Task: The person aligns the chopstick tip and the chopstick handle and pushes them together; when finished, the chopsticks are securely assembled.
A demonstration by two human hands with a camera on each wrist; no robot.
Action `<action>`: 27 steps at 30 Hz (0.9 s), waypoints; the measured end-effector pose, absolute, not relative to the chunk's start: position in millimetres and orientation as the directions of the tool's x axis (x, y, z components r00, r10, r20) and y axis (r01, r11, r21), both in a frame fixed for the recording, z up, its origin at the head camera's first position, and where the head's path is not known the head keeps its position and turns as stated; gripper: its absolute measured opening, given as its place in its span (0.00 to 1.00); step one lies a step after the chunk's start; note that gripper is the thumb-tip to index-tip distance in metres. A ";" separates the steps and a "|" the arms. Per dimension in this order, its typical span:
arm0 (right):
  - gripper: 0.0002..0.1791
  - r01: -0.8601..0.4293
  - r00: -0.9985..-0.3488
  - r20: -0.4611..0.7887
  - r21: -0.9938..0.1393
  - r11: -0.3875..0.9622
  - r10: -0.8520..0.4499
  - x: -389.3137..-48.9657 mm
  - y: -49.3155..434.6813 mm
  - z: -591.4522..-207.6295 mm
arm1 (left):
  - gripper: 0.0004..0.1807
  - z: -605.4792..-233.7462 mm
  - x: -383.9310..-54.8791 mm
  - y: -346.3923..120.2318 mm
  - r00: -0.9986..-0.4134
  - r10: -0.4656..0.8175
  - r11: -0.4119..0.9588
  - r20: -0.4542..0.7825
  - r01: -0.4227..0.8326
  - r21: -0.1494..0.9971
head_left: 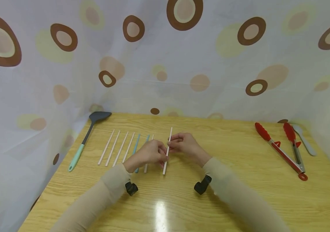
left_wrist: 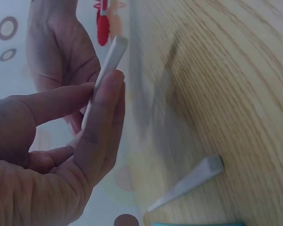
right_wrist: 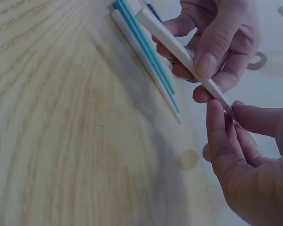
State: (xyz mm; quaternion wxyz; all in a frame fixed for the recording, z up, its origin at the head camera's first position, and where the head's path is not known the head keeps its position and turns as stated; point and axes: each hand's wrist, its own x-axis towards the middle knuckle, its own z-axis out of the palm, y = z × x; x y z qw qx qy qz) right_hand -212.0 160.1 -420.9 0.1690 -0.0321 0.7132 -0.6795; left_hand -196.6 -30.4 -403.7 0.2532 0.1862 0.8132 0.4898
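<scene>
Both hands hold one white chopstick [head_left: 165,166] above the table, tilted with its thin end away from me. My left hand [head_left: 153,152] pinches it between thumb and fingers toward the thick end. Farther up, my right hand [head_left: 186,145] pinches it near the thin end, thumb against fingertips, as the right wrist view shows. Left of the hands, several white chopsticks [head_left: 120,149] and two blue chopsticks [head_left: 136,144] lie side by side in a row. The white chopstick nearest the hands [left_wrist: 193,181] is partly hidden behind my left hand in the head view.
At the far left lies a spatula [head_left: 86,135] with a dark head and mint handle. Red-tipped tongs [head_left: 286,156] lie spread on the right, beside a pale grey utensil [head_left: 304,140]. A patterned curtain [head_left: 159,64] hangs behind the wooden table [head_left: 226,145].
</scene>
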 end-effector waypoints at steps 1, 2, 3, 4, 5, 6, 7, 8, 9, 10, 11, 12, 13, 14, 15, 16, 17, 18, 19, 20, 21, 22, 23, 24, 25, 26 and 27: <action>0.16 0.187 -0.941 -0.203 -0.979 0.083 -0.272 -213.1 157.2 -423.7 | 0.06 -404.0 -196.3 -31.6 -0.803 0.546 0.472 -0.237 0.061 0.880; 0.15 0.186 -0.941 -0.205 -0.978 0.093 -0.269 -213.9 154.6 -425.8 | 0.07 -404.7 -196.2 -32.8 -0.804 0.543 0.491 -0.242 0.070 0.868; 0.14 0.187 -0.941 -0.208 -0.977 0.101 -0.268 -215.2 152.2 -428.0 | 0.07 -405.8 -196.1 -33.9 -0.806 0.537 0.511 -0.249 0.076 0.856; 0.13 0.182 -0.940 -0.206 -0.977 0.111 -0.271 -216.2 149.9 -430.2 | 0.07 -406.6 -196.2 -34.9 -0.808 0.532 0.528 -0.253 0.083 0.845; 0.12 0.176 -0.939 -0.203 -0.977 0.119 -0.277 -217.3 147.7 -432.1 | 0.08 -407.5 -196.2 -35.9 -0.812 0.523 0.546 -0.261 0.084 0.834; 0.12 0.175 -0.939 -0.204 -0.976 0.126 -0.278 -218.2 145.3 -433.6 | 0.08 -408.6 -196.3 -36.6 -0.816 0.513 0.566 -0.265 0.089 0.820; 0.11 0.172 -0.939 -0.205 -0.975 0.139 -0.277 -218.5 143.2 -434.4 | 0.08 -409.6 -196.5 -37.3 -0.820 0.504 0.582 -0.270 0.092 0.808; 0.10 0.171 -0.939 -0.208 -0.973 0.153 -0.275 -218.8 141.0 -434.9 | 0.09 -410.5 -196.6 -37.8 -0.822 0.501 0.591 -0.273 0.095 0.801; 0.10 0.172 -0.938 -0.212 -0.971 0.165 -0.272 -219.4 138.7 -435.9 | 0.09 -411.1 -196.6 -38.3 -0.823 0.497 0.603 -0.276 0.100 0.791; 0.10 0.175 -0.939 -0.219 -0.968 0.177 -0.265 -219.7 136.5 -436.2 | 0.09 -411.1 -196.7 -38.6 -0.825 0.493 0.612 -0.276 0.104 0.784; 0.10 0.180 -0.940 -0.226 -0.965 0.192 -0.256 -220.1 134.3 -436.2 | 0.09 -411.4 -196.9 -38.9 -0.828 0.488 0.623 -0.276 0.109 0.775; 0.10 0.187 -0.941 -0.235 -0.960 0.206 -0.243 -220.4 131.9 -436.1 | 0.10 -411.5 -197.1 -39.1 -0.831 0.484 0.632 -0.276 0.114 0.766; 0.09 0.186 -0.943 -0.238 -0.956 0.228 -0.231 -221.2 130.2 -436.1 | 0.10 -411.4 -197.5 -38.7 -0.834 0.479 0.643 -0.275 0.119 0.756; 0.09 0.188 -0.945 -0.243 -0.951 0.245 -0.219 -222.2 128.6 -436.4 | 0.10 -411.4 -198.1 -38.3 -0.838 0.472 0.654 -0.274 0.124 0.746; 0.09 0.189 -0.946 -0.247 -0.946 0.264 -0.209 -223.1 127.1 -436.5 | 0.10 -411.5 -199.1 -37.9 -0.842 0.465 0.669 -0.274 0.131 0.732; 0.09 0.192 -0.947 -0.253 -0.940 0.281 -0.200 -224.2 126.0 -436.7 | 0.10 -411.7 -200.1 -37.4 -0.845 0.457 0.680 -0.276 0.133 0.721; 0.08 0.192 -0.947 -0.256 -0.935 0.299 -0.193 -225.0 125.0 -436.8 | 0.10 -412.1 -201.3 -36.9 -0.849 0.451 0.695 -0.277 0.139 0.705; 0.08 0.191 -0.948 -0.259 -0.929 0.317 -0.187 -225.8 124.0 -437.0 | 0.10 -412.4 -202.1 -36.5 -0.851 0.446 0.703 -0.279 0.140 0.697; 0.07 0.193 -0.948 -0.262 -0.923 0.332 -0.180 -226.7 123.3 -437.4 | 0.10 -412.7 -203.2 -36.2 -0.852 0.443 0.712 -0.279 0.145 0.687; 0.07 0.196 -0.947 -0.268 -0.918 0.344 -0.175 -227.3 122.6 -437.6 | 0.10 -413.1 -204.3 -36.0 -0.852 0.443 0.718 -0.278 0.152 0.679; 0.06 0.197 -0.947 -0.272 -0.913 0.358 -0.172 -227.7 122.0 -437.1 | 0.10 -413.5 -205.1 -36.0 -0.852 0.443 0.724 -0.280 0.156 0.671; 0.06 0.196 -0.947 -0.273 -0.908 0.370 -0.169 -228.1 121.4 -436.8 | 0.11 -413.4 -205.7 -35.8 -0.853 0.439 0.730 -0.282 0.156 0.665; 0.05 0.195 -0.947 -0.274 -0.903 0.382 -0.165 -228.2 120.8 -436.0 | 0.11 -413.4 -206.2 -35.9 -0.854 0.436 0.734 -0.283 0.156 0.660; 0.05 0.195 -0.947 -0.276 -0.899 0.392 -0.162 -228.5 120.1 -435.5 | 0.12 -413.4 -206.5 -36.0 -0.855 0.435 0.736 -0.284 0.156 0.659; 0.04 0.195 -0.947 -0.278 -0.895 0.402 -0.159 -228.9 119.5 -435.0 | 0.12 -413.4 -207.0 -36.0 -0.855 0.434 0.741 -0.284 0.159 0.652; 0.04 0.197 -0.947 -0.281 -0.891 0.410 -0.157 -228.9 118.8 -433.8 | 0.13 -413.5 -207.3 -36.2 -0.856 0.432 0.743 -0.283 0.159 0.650; 0.04 0.197 -0.946 -0.284 -0.887 0.418 -0.156 -228.9 118.3 -432.9 | 0.14 -413.3 -207.4 -36.2 -0.857 0.427 0.744 -0.287 0.153 0.651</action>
